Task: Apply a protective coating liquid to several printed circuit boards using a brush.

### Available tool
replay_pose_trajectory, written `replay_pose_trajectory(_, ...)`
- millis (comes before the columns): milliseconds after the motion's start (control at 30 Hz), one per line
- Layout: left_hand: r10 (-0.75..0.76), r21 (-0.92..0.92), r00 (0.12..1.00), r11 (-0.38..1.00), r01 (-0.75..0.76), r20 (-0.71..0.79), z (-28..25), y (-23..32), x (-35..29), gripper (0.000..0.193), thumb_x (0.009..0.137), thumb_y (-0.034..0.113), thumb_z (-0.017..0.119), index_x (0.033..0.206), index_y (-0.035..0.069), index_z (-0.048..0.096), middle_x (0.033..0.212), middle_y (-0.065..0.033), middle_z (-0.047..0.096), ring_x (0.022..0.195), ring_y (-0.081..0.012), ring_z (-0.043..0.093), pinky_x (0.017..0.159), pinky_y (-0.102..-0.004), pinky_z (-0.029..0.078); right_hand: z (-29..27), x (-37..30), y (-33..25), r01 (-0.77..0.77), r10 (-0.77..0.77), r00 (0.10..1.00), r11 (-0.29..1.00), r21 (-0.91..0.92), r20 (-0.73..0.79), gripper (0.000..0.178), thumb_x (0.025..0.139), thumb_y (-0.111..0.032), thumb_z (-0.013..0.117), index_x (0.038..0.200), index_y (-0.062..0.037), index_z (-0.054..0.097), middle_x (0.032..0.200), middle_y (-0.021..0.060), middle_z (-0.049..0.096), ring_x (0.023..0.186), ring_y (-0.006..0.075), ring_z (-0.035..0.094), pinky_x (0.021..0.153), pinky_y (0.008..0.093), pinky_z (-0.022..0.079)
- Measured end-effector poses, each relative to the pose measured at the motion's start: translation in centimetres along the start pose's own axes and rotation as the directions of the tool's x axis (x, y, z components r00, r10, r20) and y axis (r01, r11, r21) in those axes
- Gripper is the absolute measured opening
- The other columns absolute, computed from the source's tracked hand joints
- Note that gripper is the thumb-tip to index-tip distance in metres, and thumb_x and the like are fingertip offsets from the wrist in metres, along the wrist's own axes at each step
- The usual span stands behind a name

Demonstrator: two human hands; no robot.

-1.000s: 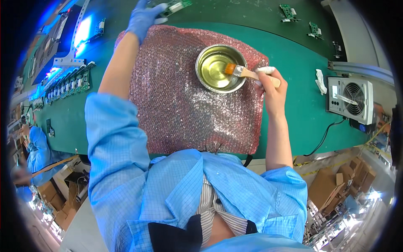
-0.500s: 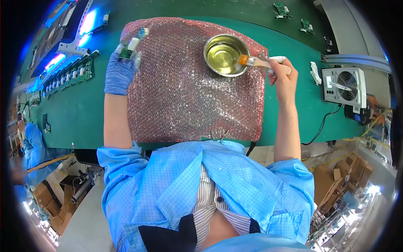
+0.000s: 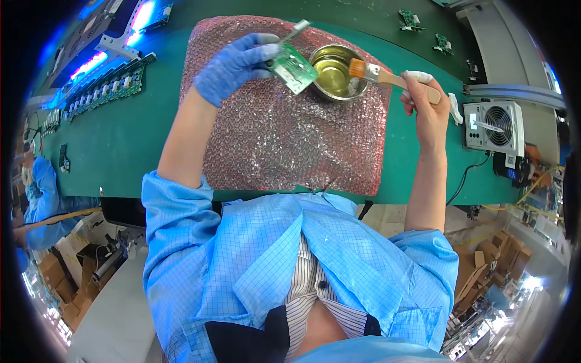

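In its blue glove, my left hand (image 3: 239,65) grips a green circuit board (image 3: 293,68) by its left edge, tilted above the bubble wrap. The board's right corner overlaps the rim of a round metal bowl (image 3: 340,92) in the view. Yellowish clear liquid fills part of the bowl. My right hand (image 3: 425,97) pinches the wooden handle of a flat brush (image 3: 387,77), with white covering on a fingertip. The brush's orange bristles hang over the bowl's right side, above the liquid. Under the bowl lies a sheet of reddish bubble wrap (image 3: 272,142).
Several circuit boards stand in a row (image 3: 109,91) at the left, beside a machine with glowing lights. A white fan unit (image 3: 494,128) is at the right, near a crumpled white tissue (image 3: 455,109). More boards (image 3: 409,20) lie at the far right. Another person's blue sleeve (image 3: 45,181) shows far left.
My left hand has carried the circuit board rightward to beside the bowl and turned it. The brush has lifted from the bowl's liquid and shifted slightly right with my right hand.
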State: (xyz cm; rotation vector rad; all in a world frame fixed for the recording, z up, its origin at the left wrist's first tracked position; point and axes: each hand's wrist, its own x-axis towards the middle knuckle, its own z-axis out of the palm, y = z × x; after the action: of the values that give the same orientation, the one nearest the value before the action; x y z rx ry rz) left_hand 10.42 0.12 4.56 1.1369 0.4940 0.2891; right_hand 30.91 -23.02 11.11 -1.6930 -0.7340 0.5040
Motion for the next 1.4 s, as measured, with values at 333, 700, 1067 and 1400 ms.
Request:
replay_pose_trajectory(333, -0.095, 0.149, 0.987, 0.986, 0.075, 0.132, 1.8, -0.3, 0.0, 0.043, 0.073, 0.035, 0.061, 0.105, 0.007, 0.054, 0.09, -0.0046, 0.058, 0.078, -0.0106, 0.057, 0.061, -0.0206, 0.05, 3.2, 1.1, -0.2, 0.178, -0.165, 0.867, 0.984, 0.016, 0.471, 0.019, 0.079, -0.014, 0.056, 0.093, -0.0003, 0.057, 0.069, -0.0004, 0.053, 0.057, 0.0047, 0.044, 0.049, 0.0182, 0.035)
replay_pose_trajectory(700, -0.01, 0.101, 0.999, 0.995, 0.005, 0.051, 1.5, -0.4, 0.1, 0.036, 0.072, 0.028, 0.062, 0.099, 0.004, 0.057, 0.083, -0.0058, 0.06, 0.071, -0.0116, 0.059, 0.055, -0.0207, 0.05, 4.5, -0.4, 0.1, 0.108, -0.068, 0.894, 0.992, -0.065, 0.443, 0.021, 0.078, -0.021, 0.056, 0.089, -0.0026, 0.057, 0.064, -0.0026, 0.051, 0.053, 0.0021, 0.042, 0.046, 0.0157, 0.032)
replay_pose_trajectory(1067, 0.044, 0.199, 0.999, 0.979, -0.042, -0.004, 2.0, -0.7, -0.2, 0.033, 0.074, 0.028, 0.061, 0.098, 0.006, 0.058, 0.081, -0.0046, 0.06, 0.067, -0.0098, 0.058, 0.055, -0.0194, 0.049, 5.8, -1.5, -0.4, 0.238, -0.239, 0.916, 0.97, 0.042, 0.323, 0.016, 0.08, -0.015, 0.053, 0.088, -0.0007, 0.057, 0.067, -0.0011, 0.052, 0.057, 0.0025, 0.044, 0.049, 0.0163, 0.034)
replay_pose_trajectory(1400, 0.095, 0.234, 0.994, 0.969, -0.082, -0.046, 1.6, -1.0, -0.6, 0.033, 0.074, 0.028, 0.061, 0.099, 0.007, 0.058, 0.083, -0.0038, 0.061, 0.071, -0.0104, 0.058, 0.057, -0.0206, 0.048, 5.7, -1.8, -0.9, 0.393, -0.183, 0.783, 0.886, -0.245, 0.595, 0.015, 0.08, -0.015, 0.052, 0.088, -0.0023, 0.056, 0.069, 0.0007, 0.054, 0.061, 0.0064, 0.048, 0.053, 0.0201, 0.038)
